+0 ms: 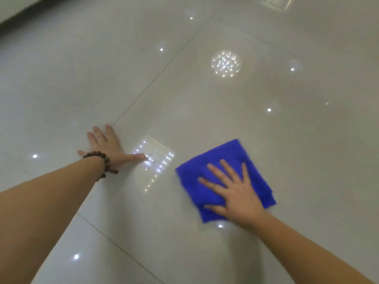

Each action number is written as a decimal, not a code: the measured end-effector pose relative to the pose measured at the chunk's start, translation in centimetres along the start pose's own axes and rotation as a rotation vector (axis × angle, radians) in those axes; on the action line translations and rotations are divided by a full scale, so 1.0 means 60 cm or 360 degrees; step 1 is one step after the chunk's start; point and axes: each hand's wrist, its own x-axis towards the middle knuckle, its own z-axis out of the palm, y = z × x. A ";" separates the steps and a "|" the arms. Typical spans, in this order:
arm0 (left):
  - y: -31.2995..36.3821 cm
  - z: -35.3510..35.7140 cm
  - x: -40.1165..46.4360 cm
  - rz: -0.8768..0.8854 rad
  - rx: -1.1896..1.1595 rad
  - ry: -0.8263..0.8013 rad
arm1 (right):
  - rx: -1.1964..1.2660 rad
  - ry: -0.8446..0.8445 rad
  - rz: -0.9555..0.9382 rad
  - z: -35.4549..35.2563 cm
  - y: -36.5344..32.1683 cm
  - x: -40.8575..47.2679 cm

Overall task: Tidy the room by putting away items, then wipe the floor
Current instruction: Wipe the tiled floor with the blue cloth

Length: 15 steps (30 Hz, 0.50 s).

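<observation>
A folded blue cloth [217, 160] lies flat on the glossy pale tiled floor [205, 111], right of centre. My right hand [233, 191] presses down on the cloth with its fingers spread, palm covering the near half. My left hand [110, 146] rests flat on the bare tile to the left of the cloth, fingers apart, holding nothing. A dark beaded bracelet [102, 162] circles the left wrist.
Ceiling lights reflect as bright spots across the tiles, with a bright patch [155, 154] between the hands. Dark grout lines [155, 78] cross the floor. A dark skirting edge [18, 19] runs along the far left corner.
</observation>
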 end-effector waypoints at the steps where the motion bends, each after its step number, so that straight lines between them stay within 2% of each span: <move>1: -0.003 0.003 0.011 0.0016 0.0053 -0.0068 | -0.0007 0.0044 0.0148 -0.002 0.032 0.023; 4: -0.002 0.014 0.032 0.0034 0.0153 -0.0114 | 0.0037 0.0047 0.0803 -0.018 0.103 0.103; 6: 0.002 0.014 0.033 0.0027 0.0161 -0.0131 | 0.0201 0.0046 0.1341 -0.028 0.090 0.163; 7: 0.002 0.015 0.034 0.0021 0.0158 -0.0150 | 0.0251 0.0031 0.1507 -0.033 0.061 0.194; 8: 0.001 0.017 0.036 0.0017 0.0152 -0.0174 | 0.0250 0.0027 0.1465 -0.035 0.022 0.220; 9: 0.001 0.018 0.038 0.0020 0.0135 -0.0204 | 0.0190 0.0072 0.1199 -0.028 -0.023 0.237; 11: 0.000 0.016 0.042 0.0024 0.0083 -0.0244 | 0.0048 0.0036 0.0274 -0.008 -0.084 0.251; 12: 0.000 0.013 0.045 0.0022 0.0062 -0.0253 | 0.0005 -0.0034 -0.0093 -0.013 -0.073 0.264; 13: -0.001 0.010 0.048 0.0022 0.0051 -0.0264 | -0.0002 -0.0045 -0.0273 -0.021 -0.032 0.291; 14: -0.001 0.008 0.051 0.0026 0.0049 -0.0276 | -0.0023 0.0002 -0.0236 -0.026 0.016 0.317; 15: -0.003 0.007 0.053 0.0032 0.0049 -0.0290 | -0.0032 0.0064 0.0003 -0.030 0.062 0.346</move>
